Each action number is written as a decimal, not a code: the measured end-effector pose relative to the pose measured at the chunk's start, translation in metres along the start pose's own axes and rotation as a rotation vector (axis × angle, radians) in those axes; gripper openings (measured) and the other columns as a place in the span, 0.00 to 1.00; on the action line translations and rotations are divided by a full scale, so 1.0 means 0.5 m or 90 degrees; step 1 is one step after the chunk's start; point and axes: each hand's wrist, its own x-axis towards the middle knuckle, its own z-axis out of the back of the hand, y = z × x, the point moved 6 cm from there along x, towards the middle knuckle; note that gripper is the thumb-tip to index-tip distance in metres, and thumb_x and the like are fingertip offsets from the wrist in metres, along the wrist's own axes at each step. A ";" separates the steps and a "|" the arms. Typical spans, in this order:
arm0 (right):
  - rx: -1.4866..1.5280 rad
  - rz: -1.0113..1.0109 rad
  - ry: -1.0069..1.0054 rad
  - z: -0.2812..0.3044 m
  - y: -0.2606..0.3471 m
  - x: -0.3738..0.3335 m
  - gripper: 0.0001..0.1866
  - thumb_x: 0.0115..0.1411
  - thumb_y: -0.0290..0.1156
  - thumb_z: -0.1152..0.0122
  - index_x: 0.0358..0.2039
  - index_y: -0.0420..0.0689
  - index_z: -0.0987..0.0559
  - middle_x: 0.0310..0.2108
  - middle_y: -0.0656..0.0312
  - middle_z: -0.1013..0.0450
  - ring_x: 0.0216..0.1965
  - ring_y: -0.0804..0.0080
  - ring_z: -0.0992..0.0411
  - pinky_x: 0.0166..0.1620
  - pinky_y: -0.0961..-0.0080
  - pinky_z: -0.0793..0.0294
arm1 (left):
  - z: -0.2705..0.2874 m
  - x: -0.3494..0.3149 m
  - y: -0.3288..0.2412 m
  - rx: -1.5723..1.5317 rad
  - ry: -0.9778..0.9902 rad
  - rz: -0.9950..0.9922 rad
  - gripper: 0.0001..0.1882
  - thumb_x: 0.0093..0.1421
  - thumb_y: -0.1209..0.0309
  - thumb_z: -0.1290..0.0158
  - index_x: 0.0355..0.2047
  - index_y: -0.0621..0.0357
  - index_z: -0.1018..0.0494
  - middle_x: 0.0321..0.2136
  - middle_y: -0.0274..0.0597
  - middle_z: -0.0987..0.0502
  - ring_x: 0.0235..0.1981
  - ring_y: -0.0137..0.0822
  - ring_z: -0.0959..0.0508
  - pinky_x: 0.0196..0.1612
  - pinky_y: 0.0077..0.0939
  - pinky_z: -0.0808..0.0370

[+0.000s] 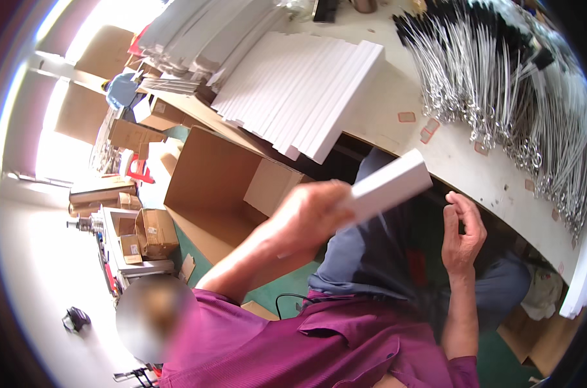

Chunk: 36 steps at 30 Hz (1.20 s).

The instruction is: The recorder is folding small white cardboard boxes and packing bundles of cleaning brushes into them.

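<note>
My left hand [311,210] is closed around one end of a long, narrow white box [397,186], raised over my lap. The box's free end tilts up toward the table edge, to the right. Close to that end, but apart from it, my right hand [463,238] is held up with nothing in it, thumb and fingers slightly curved and spaced apart. A row of similar white boxes [300,90] lies side by side on the white table [397,81] beyond my left hand.
Many thin pale cables [481,90] with metal loops and black ends cover the table's right side. Left of the box row are stacked white sheets [190,32]. A large open cardboard carton [209,181] stands below the table's left edge. More white pieces [583,278] lie far right.
</note>
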 end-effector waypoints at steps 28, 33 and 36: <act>-0.284 0.165 -0.097 -0.033 -0.049 0.058 0.04 0.62 0.20 0.35 0.38 0.40 0.19 0.36 0.58 0.22 0.29 0.69 0.26 0.26 0.76 0.31 | 0.511 0.312 0.479 0.600 -0.471 0.169 0.13 0.63 0.67 0.41 0.45 0.58 0.26 0.44 0.57 0.20 0.46 0.57 0.17 0.48 0.50 0.20; -0.308 0.183 -0.098 -0.036 -0.046 0.059 0.04 0.62 0.20 0.36 0.37 0.39 0.20 0.36 0.57 0.22 0.30 0.67 0.26 0.26 0.76 0.31 | 0.522 0.313 0.500 0.577 -0.478 0.131 0.10 0.63 0.70 0.43 0.44 0.59 0.25 0.43 0.58 0.20 0.45 0.58 0.18 0.47 0.51 0.20; -0.299 0.177 -0.104 -0.039 -0.051 0.057 0.04 0.62 0.20 0.36 0.37 0.39 0.20 0.37 0.57 0.22 0.31 0.67 0.25 0.26 0.76 0.31 | 0.539 0.343 0.515 0.575 -0.470 0.120 0.08 0.63 0.72 0.44 0.42 0.58 0.24 0.42 0.59 0.21 0.44 0.59 0.18 0.46 0.51 0.20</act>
